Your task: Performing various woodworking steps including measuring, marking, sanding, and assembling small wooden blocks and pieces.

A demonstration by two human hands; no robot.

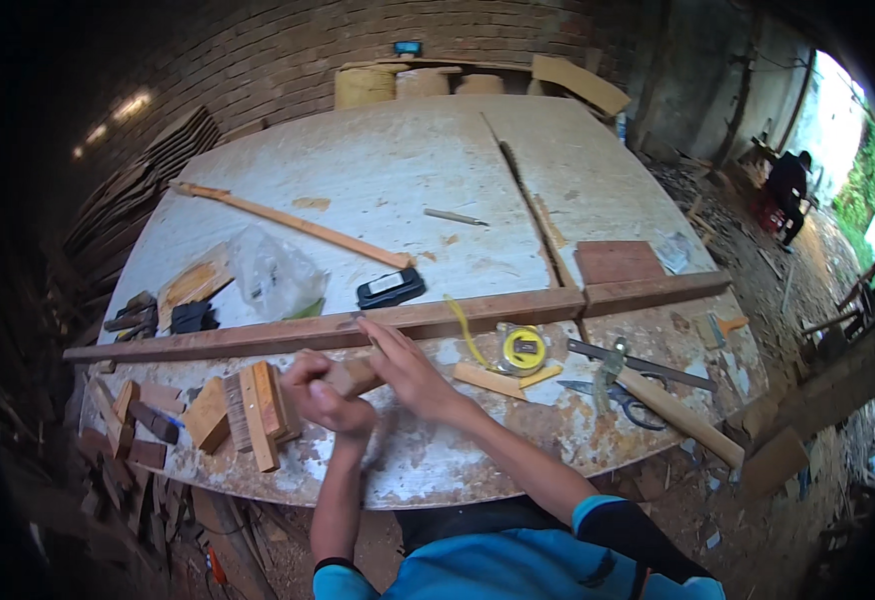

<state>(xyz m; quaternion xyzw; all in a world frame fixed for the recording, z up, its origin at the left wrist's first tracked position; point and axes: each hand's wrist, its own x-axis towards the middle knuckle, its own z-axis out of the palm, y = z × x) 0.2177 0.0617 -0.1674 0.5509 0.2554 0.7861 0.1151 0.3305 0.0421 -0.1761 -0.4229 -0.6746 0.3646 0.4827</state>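
Note:
My left hand [330,393] is closed around a small wooden block [355,376], held above the near part of the table. Beside it, my right hand [413,375] has its fingers stretched out flat. The right fingertips reach the long reddish-brown wooden beam [258,338] that lies across the table, and the palm side is close against the block. Whether the right hand presses on the block cannot be made out. A small dark spot shows on the beam by those fingertips. Left of my hands stand several wood pieces [262,415], some with jigsaw-like shapes.
Right of my hands lie a yellow tape measure [523,348], scissors [643,408] and a hammer [683,415]. Beyond the beam are a black case [391,287], a plastic bag [273,270], a wooden stick [298,224] and a pen-like tool [456,217]. A person [788,190] sits far right.

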